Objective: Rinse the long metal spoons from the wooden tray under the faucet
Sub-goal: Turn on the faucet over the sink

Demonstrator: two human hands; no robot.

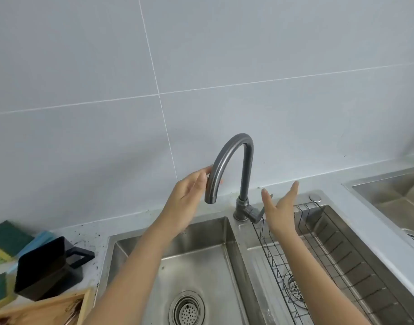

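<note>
A grey gooseneck faucet (244, 165) rises between two steel basins, its spout end hanging over the left basin (199, 261). No water runs from it. My left hand (187, 198) is wrapped around the down-turned spout near its tip. My right hand (281, 207) is spread open, fingers apart, just right of the faucet's lever handle (257, 213), holding nothing. A corner of the wooden tray (60, 306) shows at the bottom left; dark marks lie inside it, and no spoon shows clearly.
A black jug with a handle (46, 270) stands left of the sink beside green and yellow sponges (4, 240). A wire rack (318, 266) sits in the right basin. Another sink (393, 195) lies at the far right. A tiled wall stands behind.
</note>
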